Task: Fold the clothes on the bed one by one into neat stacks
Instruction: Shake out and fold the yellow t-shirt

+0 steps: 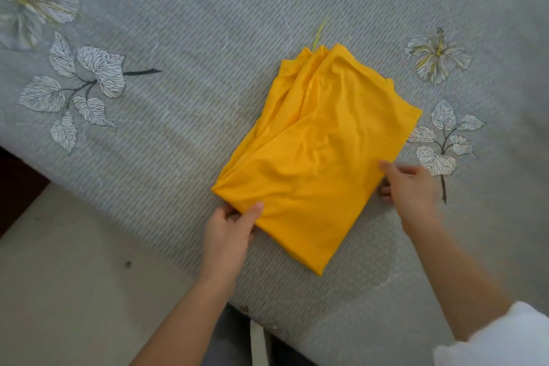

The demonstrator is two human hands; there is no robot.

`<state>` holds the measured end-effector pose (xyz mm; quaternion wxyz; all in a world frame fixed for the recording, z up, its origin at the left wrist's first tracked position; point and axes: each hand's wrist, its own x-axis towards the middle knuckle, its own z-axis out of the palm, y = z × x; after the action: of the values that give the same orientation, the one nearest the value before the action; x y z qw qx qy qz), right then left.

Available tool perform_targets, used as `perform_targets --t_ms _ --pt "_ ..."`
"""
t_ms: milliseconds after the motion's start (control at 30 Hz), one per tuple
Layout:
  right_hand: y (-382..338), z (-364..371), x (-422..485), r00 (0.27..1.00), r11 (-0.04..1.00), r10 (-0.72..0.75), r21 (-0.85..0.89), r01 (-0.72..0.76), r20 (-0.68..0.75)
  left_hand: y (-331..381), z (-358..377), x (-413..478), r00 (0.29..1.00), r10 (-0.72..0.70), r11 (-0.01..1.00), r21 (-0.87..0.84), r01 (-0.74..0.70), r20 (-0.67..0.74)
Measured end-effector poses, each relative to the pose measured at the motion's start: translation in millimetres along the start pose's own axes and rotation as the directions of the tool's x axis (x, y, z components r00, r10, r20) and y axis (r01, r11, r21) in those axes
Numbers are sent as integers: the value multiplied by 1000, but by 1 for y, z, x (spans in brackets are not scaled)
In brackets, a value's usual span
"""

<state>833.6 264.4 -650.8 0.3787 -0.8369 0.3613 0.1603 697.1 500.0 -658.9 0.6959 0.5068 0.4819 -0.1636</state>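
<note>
A yellow garment point(318, 145) lies folded into a slanted rectangle on the grey bed cover point(184, 38). A thin yellow string point(318, 36) sticks out from its far end. My left hand point(233, 227) pinches the near left edge of the garment, thumb on top and fingers tucked underneath. My right hand point(408, 187) grips the right edge, thumb resting on the cloth and fingers curled below it.
The bed cover carries printed leaves point(77, 83) and flowers point(436, 56). Its edge runs diagonally at lower left, with pale floor point(68, 276) beyond. A white sleeve point(505, 339) shows at the bottom right corner.
</note>
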Motion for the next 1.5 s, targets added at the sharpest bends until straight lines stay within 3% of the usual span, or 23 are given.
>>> perform_targets --t_ms 67,133,267,367,433,500,600,667,733,800,900,967,1100,1167,1367,1500 --pt "5 4 -5 992 999 -7 -44 13 128 0 12 -3 999 14 998 56 -11 -47" --pt "5 3 -8 984 999 0 -45 8 178 1 20 -5 986 118 987 122 -103 -120" --pt "14 -7 -23 944 987 151 4 -160 292 13 19 -7 940 319 921 275 -276 -124" --pt "33 -14 -52 811 914 378 -320 -250 446 19 0 1 915 385 848 438 -298 -123" --pt "44 -19 -71 725 853 454 -489 -184 518 19 -14 7 916 385 804 529 -273 -113" --pt "47 -20 -75 787 893 329 -444 -79 522 17 -26 11 911 391 780 573 -252 -131" --pt "29 -15 -60 925 932 -123 -277 232 358 19 -34 12 868 469 754 585 -298 -162" --pt "7 -9 -43 895 862 -383 -259 435 229 26 -32 14 821 557 677 640 -364 -123" --pt "-9 -4 -24 812 739 -558 -345 579 167 37 -27 20 772 635 556 708 -434 -25" --pt "-18 -3 -7 775 639 -610 -475 605 166 49 -22 30 733 677 436 763 -478 73" --pt "-24 -7 13 781 575 -588 -569 587 210 64 -23 46 695 700 322 796 -512 165" --pt "-27 -13 21 770 566 -589 -554 611 248 68 -28 52 697 696 340 776 -531 172" --pt "-34 -22 29 784 722 -558 -305 621 273 69 -36 56 774 633 588 631 -506 32" --pt "-35 -23 35 794 746 -554 -273 607 252 68 -37 58 809 587 667 587 -458 -35" --pt "-32 -6 47 863 852 -494 -136 505 110 73 -28 67 820 558 690 620 -373 -127" --pt "-19 -1 39 907 905 -421 -69 419 -11 71 -27 61 774 587 731 565 -382 -238"
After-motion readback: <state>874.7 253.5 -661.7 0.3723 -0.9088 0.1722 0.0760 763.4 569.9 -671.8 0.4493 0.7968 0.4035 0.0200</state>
